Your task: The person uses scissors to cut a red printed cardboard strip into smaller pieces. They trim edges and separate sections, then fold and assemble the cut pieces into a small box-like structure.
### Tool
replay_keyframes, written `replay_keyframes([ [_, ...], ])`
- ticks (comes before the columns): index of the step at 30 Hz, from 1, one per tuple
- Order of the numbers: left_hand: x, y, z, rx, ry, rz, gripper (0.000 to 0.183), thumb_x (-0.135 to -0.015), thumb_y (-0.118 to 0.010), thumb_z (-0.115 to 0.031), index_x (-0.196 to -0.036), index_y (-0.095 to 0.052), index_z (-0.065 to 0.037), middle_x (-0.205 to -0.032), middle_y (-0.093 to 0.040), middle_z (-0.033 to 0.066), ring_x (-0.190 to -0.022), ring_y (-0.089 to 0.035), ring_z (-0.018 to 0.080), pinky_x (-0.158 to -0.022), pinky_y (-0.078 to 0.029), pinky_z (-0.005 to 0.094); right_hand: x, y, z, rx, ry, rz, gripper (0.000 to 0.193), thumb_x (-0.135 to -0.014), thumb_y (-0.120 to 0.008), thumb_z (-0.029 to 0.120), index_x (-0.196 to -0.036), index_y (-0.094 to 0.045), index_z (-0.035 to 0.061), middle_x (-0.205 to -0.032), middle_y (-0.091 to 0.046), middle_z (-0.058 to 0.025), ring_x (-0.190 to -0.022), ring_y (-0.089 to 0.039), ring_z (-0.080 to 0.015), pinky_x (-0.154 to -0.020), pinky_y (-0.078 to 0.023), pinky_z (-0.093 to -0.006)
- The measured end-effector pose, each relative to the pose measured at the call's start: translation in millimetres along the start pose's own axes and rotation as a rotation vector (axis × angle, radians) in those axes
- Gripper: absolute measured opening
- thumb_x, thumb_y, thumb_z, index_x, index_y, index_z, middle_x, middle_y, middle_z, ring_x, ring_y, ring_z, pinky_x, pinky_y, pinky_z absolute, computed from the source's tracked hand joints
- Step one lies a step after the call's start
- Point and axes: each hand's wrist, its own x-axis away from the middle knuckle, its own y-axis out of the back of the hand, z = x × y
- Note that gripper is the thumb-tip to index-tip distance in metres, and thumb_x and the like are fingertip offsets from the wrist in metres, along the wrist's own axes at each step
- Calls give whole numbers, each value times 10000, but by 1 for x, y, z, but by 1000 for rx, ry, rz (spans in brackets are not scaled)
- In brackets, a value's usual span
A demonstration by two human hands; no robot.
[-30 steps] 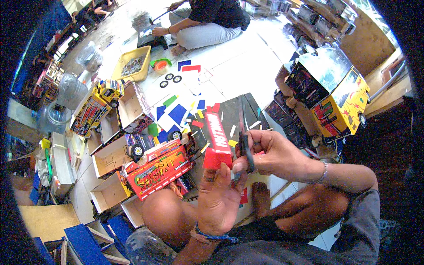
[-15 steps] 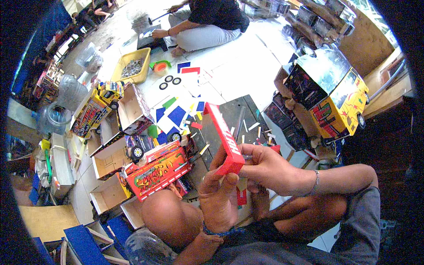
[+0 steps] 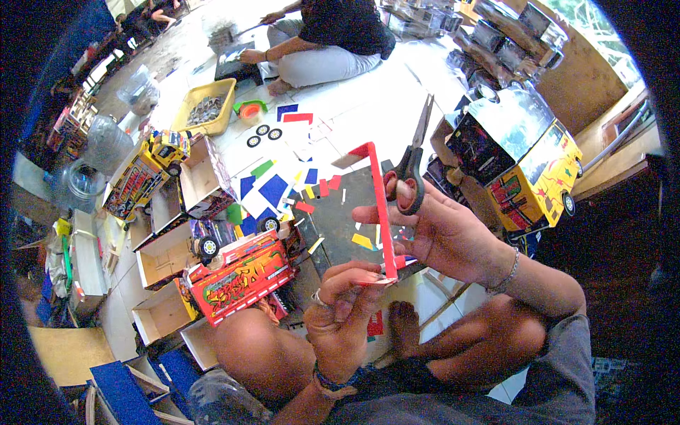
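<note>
In front of me a narrow red piece (image 3: 383,212) bent into a bracket shape stands nearly upright, its thin edge turned toward me. My left hand (image 3: 341,315) pinches its lower end between thumb and fingers. Black-handled scissors (image 3: 407,168) are in my right hand (image 3: 460,237), a finger through one loop and the blades pointing up and away. Fingers of this same hand also reach the red piece's side and lower part. Beneath lies a dark board (image 3: 340,241) with red, yellow and white scraps on it.
To the left are a red toy truck (image 3: 244,276), a yellow toy truck (image 3: 145,173) and open wooden boxes (image 3: 159,312). A larger yellow toy truck (image 3: 528,180) stands at right. Farther off are small wheels (image 3: 263,130), a yellow basin (image 3: 230,95) and a seated person (image 3: 326,64).
The red piece has turned from its lettered face to its thin edge. My right hand has opened outward, and the scissors now show upright in it.
</note>
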Motion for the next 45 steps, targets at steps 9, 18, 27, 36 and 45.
replay_keyframes([
  [9, 2, -7, -5, 179, 72, -8, 284, -847, -748, 71, -1071, -605, -30, -1118, -641, 118, -1050, -627, 171, -946, -499, 305, 3, -22, -8, -29, 55, -192, 282, -994, -628, 136, -1245, -501, 111, -1102, -681, -111, -994, -701, -199, -786, -631, -322],
  [18, 1, -4, -1, 124, 10, -33, 232, -861, -737, 59, -1014, -595, -40, -1065, -646, 108, -967, -636, 170, -891, -509, 304, 2, -23, -10, -19, 85, -109, 276, -1013, -597, 130, -1256, -469, 113, -1115, -686, -116, -855, -699, -149, -675, -595, -260],
  [27, 2, -9, -10, 351, 249, -51, 166, -898, -689, 47, -1012, -600, -36, -1105, -639, 121, -984, -641, 178, -892, -514, 311, -2, -11, -13, 72, 186, -14, 240, -1037, -551, 153, -1258, -467, 117, -1117, -686, -109, -1012, -664, -146, -797, -550, -268],
  [36, 4, -10, -9, 359, 303, -43, 133, -914, -696, 17, -1010, -620, -35, -1090, -670, 97, -948, -634, 131, -836, -515, 279, -5, -8, -9, 107, 161, 27, 255, -1020, -570, 122, -1253, -472, 96, -1129, -667, -127, -1022, -659, -165, -857, -559, -306],
  [45, 3, -11, -11, 399, 332, -55, 136, -911, -710, 9, -1012, -628, -27, -1082, -682, 84, -926, -626, 106, -814, -505, 255, -6, -9, -7, 133, 140, 45, 315, -1001, -596, 102, -1295, -483, 91, -1093, -649, -113, -1038, -652, -167, -871, -577, -315],
])
